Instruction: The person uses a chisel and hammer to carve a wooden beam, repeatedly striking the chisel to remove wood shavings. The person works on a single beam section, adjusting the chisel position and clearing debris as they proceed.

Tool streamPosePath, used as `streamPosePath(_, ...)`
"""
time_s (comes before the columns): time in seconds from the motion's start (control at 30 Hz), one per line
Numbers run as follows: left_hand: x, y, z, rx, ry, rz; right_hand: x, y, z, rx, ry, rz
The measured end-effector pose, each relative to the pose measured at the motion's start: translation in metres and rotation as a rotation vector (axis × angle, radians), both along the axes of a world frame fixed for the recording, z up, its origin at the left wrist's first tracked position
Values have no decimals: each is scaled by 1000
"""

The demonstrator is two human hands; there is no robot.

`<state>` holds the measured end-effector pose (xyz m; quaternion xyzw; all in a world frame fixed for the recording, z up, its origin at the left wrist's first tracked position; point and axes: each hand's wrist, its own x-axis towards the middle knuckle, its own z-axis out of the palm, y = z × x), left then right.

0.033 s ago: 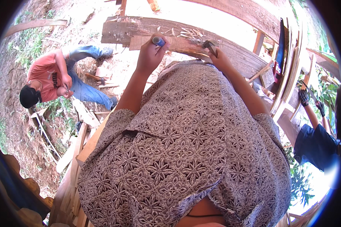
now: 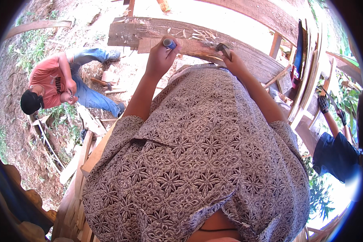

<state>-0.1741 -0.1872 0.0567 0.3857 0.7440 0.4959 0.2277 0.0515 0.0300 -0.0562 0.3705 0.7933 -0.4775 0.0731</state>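
Observation:
My left hand (image 2: pixel 162 58) is closed around a chisel (image 2: pixel 170 43) with a blue handle, its round butt end facing up; the blade is hidden. A hammer (image 2: pixel 224 50) with a dark metal head is in my right hand (image 2: pixel 235 65), gripped close to the head. Both hands are over a lighter piece of wood (image 2: pixel 148 45) lying on a wide weathered plank (image 2: pixel 127 34). Pale wood shavings (image 2: pixel 203 35) are scattered on the plank between and beyond my hands. Hammer and chisel are apart.
At left a person in a red shirt (image 2: pixel 48 78) sits on the ground, near another hammer (image 2: pixel 108 85). A handsaw (image 2: pixel 299 48) with a blue blade stands beside upright boards (image 2: pixel 311 68) on the right. Beyond them, a person with gloved hands (image 2: pixel 323 104) works. Loose timber (image 2: pixel 84 151) lies lower left.
My hands, the hammer and the chisel stay where they were. At right, the other person's gloved hands have shifted very slightly.

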Motion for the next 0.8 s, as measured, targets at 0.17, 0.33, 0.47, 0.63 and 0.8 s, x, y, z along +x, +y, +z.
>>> streamPosePath(0.17, -1, -3, -4, 0, -4, -44, -4, 3, 12, -90, -112, -20)
streamPosePath(0.33, -1, -15, 0, -40, 1, -75, -6, 4, 28, -17, -80, 81)
streamPosePath(0.47, -1, -1, 12, -77, 58, -87, -4, 10, 38, 16, -42, 36)
streamPosePath(0.63, -5, -10, 4, 51, -64, 24, -17, -2, 52, 375, 57, 74)
streamPosePath(0.8, 2, -20, 15, 1, -49, 51, -26, -4, 21, 484, 220, 111)
